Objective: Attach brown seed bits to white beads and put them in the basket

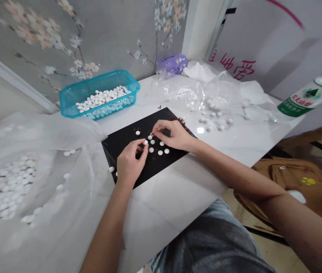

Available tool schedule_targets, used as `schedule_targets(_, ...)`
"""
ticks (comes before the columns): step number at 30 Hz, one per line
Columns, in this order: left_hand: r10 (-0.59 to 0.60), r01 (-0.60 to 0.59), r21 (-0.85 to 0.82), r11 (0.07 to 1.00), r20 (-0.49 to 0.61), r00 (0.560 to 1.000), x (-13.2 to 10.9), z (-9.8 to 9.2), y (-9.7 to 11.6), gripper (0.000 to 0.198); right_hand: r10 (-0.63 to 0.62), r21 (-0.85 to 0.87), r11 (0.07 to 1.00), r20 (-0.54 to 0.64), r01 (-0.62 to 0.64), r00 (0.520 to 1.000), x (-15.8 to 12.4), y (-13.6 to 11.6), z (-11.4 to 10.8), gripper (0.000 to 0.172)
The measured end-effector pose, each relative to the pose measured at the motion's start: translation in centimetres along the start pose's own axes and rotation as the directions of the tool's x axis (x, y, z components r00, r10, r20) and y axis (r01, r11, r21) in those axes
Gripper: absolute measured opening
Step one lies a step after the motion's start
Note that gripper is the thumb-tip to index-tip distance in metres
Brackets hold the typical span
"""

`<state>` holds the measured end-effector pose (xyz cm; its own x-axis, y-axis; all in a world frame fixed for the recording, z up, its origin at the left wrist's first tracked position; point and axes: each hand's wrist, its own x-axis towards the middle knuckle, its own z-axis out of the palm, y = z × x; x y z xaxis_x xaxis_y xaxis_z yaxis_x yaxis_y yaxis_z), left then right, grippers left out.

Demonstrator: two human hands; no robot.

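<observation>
A black mat (126,138) lies on the white table (178,189) with several small white round buttons (161,149) scattered on it. My left hand (131,163) rests on the mat's near part, thumb and forefinger pinched on one white button (145,142). My right hand (172,134) reaches in from the right, its fingertips pinched on something small beside another white button (150,137). Tiny dark red bits (178,120) lie on the mat behind my right hand.
A turquoise basket (72,100) holding white buttons stands at the back left. A big clear plastic bag (21,182) of buttons fills the left. Crumpled clear plastic (195,91) with loose buttons lies at the back right, a bottle (305,100) at the far right, a purple basket (173,63) by the wall.
</observation>
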<state>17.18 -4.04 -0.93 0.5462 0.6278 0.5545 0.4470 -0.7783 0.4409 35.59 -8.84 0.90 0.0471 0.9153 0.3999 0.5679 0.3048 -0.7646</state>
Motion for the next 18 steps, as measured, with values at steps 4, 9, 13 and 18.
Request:
schedule_targets(4,-0.004,0.004,-0.001,1.0,0.01,1.0,0.0,0.1,-0.1,0.016,0.074,0.115,0.991,0.012,-0.075,0.997,-0.1,-1.0,0.3,0.007)
schedule_targets(9,-0.012,0.012,-0.016,1.0,0.017,1.0,-0.1,0.1,-0.1,0.015,0.056,0.004,0.998,-0.052,-0.056,0.997,-0.2,-0.7,0.9,0.007)
schedule_targets(13,-0.071,0.074,-0.1,0.992,0.034,0.997,-0.2,0.1,0.1,0.023,-0.067,-0.123,0.991,-0.057,0.059,0.996,-0.6,-0.7,1.5,0.009)
schedule_targets(18,-0.077,0.082,-0.125,0.989,0.044,0.996,-0.3,0.1,0.2,0.028,-0.096,-0.217,0.972,-0.028,0.088,0.995,-1.1,-1.1,2.2,0.012)
